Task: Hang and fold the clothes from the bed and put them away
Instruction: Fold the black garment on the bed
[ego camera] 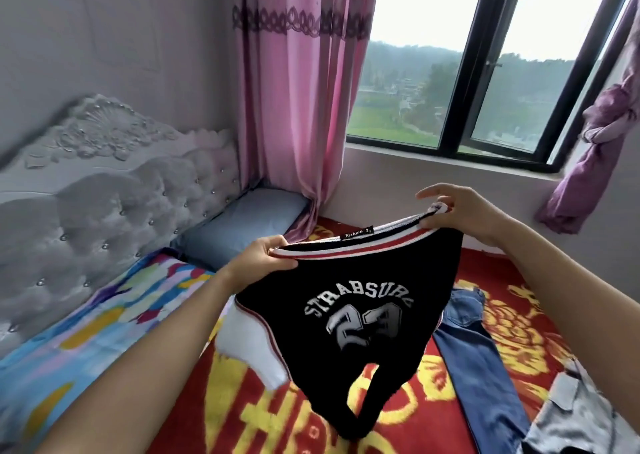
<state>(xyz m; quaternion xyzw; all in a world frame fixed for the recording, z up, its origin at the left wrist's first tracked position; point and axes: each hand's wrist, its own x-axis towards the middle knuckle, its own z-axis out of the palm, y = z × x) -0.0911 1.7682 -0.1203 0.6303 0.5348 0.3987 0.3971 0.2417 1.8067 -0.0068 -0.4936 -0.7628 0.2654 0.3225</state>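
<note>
Bedroom setting: a bed with a red-and-yellow blanket (242, 415) lay beneath both hands, and a window (433, 55) stood beyond them.

Item: black jersey (356, 318), lettering and a number printed on the chest, a white sleeve (249, 342) below the left hand.
- Position: held in the air between the hands, printed side toward the person.
- Striped neckband (353, 245): ran taut from hand to hand. Its line sloped from lower and nearer at the left hand to higher and farther at the right.
- Body: hung down from that line, so the garment's long axis ran from the hands toward the blanket. The hem drooped close over the blanket; whether they touched could not be told.

Left hand (263, 259): closed on the left end of the neckband, thumb on top.

Right hand (460, 211): pinched the right end, its other fingers lifted loose.

Assessment: both ends of the neckband were in hand, so laying the jersey flat or hanging it looked likely to depend on levelling that line. No hanger was in view.

Nearby:
- blue jeans (478, 356), lengthwise on the blanket below the right hand;
- grey garment (581, 412), right of the jeans;
- blue pillow (242, 225), beyond the left hand;
- tufted headboard (104, 194), well left of it;
- pink curtain (294, 107), beyond the pillow.
</note>
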